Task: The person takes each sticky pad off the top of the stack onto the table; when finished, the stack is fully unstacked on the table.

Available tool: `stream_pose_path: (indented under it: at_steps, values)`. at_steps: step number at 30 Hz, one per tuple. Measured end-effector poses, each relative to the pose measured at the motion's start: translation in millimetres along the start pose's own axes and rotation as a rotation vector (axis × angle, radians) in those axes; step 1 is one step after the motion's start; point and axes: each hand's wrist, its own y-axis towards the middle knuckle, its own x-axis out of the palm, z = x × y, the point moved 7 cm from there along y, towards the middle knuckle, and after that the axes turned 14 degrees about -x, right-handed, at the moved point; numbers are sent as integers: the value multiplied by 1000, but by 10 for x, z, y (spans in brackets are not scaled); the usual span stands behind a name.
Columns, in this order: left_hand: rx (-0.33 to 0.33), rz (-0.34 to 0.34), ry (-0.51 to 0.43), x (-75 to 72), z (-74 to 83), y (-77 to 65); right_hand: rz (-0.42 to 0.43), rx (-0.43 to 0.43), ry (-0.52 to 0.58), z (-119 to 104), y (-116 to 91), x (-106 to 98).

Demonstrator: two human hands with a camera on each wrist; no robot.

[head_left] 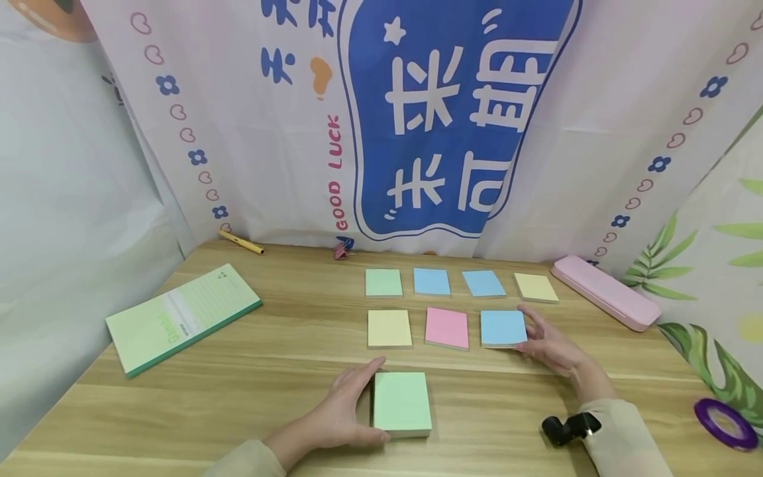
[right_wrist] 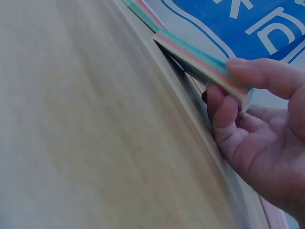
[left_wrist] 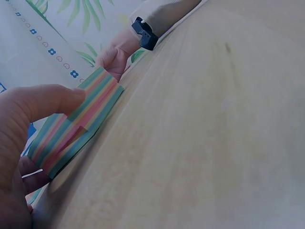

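Note:
A thick stack of sticky notes with a green top (head_left: pixel 402 403) lies near the table's front, its side striped in several colours. My left hand (head_left: pixel 338 411) holds it from the left, thumb at the near corner and fingers at the far one. Farther right, my right hand (head_left: pixel 551 346) grips a blue sticky note pad (head_left: pixel 503 328) by its right side. In the right wrist view, thumb and curled fingers pinch this pad (right_wrist: pixel 200 62), which has striped edges and tilts off the tabletop. A pink pad (head_left: pixel 447 328) and a yellow pad (head_left: pixel 389 328) lie left of it.
Behind is a row of a green pad (head_left: pixel 384 283), two blue pads (head_left: pixel 432 282) and a yellow pad (head_left: pixel 536 287). A green notebook (head_left: pixel 185 318) and yellow pen (head_left: pixel 241 242) lie left. A pink case (head_left: pixel 605 291) and purple tape roll (head_left: pixel 725 424) are right. A printed cloth (head_left: pixel 286 165) hangs behind.

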Motion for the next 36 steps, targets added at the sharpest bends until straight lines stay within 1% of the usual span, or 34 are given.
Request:
stream_pose_path:
  at_steps: [2,8,11,15,18,23,25,28,32,36]
  values:
    - [-5,-3,-4,3,1,0,7,15,-45,-6,-6,-12]
    - [-15,-8,-12,12,-6,3,38,50,-281,-85,-50,-65]
    - [-24,-13,-10,19,-13,6,54,58,-366,-138,-85,-89]
    - [-34,-14,-8,18,-18,6,76,30,-411,-228,-110,-76]
    - [-41,-16,-6,17,-19,5,73,-15,-385,-310,-110,3]
    - [-41,-20,-3,18,-13,12,0,-114,-327,-470,-79,282]
    - [-36,-19,-2,16,-6,18,-38,-155,-294,-520,-58,434]
    - [-29,-6,6,13,-1,19,-105,-189,-228,-547,-34,704]
    - [-13,35,26,-1,3,-5,-208,-214,-166,-543,-37,1102]
    - [15,109,70,-41,13,-44,-294,-249,-110,-557,-65,1444]
